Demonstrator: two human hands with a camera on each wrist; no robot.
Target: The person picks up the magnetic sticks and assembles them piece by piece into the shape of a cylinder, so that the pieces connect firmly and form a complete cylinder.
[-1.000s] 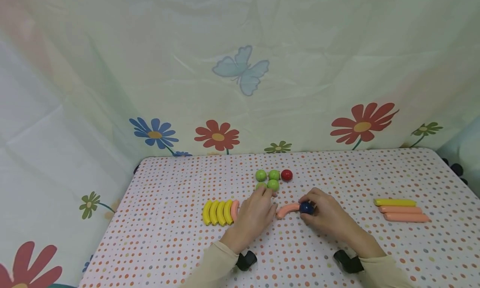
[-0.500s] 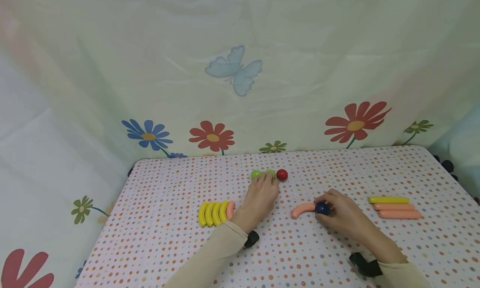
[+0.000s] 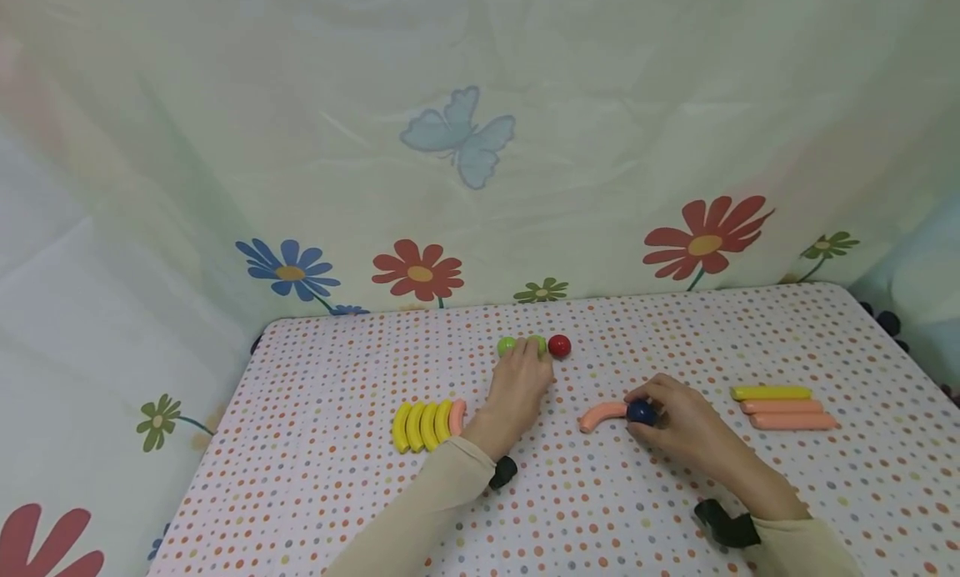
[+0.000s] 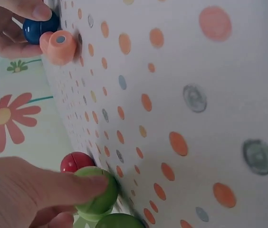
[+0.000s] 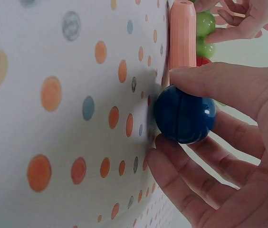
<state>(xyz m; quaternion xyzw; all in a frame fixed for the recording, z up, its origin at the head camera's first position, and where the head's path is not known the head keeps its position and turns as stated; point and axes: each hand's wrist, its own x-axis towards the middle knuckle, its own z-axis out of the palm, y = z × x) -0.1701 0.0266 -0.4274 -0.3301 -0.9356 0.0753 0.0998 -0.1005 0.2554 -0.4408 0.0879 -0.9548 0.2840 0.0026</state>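
My right hand holds a glossy blue ball between thumb and fingers, close over the spotted cloth. Against the ball lies a pink curved stick, and the thumb tip reaches the joint between them. My left hand reaches over the group of green balls at the back; in the left wrist view its thumb presses one green ball, with fingers curled behind. A second green ball shows below that one. Just right of the left hand sits a red ball.
Several yellow curved sticks stand side by side left of the left forearm, with another pink curved stick at their right end. Farther right lie a yellow straight stick and two pink straight sticks. A flowered curtain hangs behind the table.
My left hand has moved forward over the green balls. My right hand has shifted right with the blue ball, and the pink curved stick moved along with it. The head view has turned slightly.
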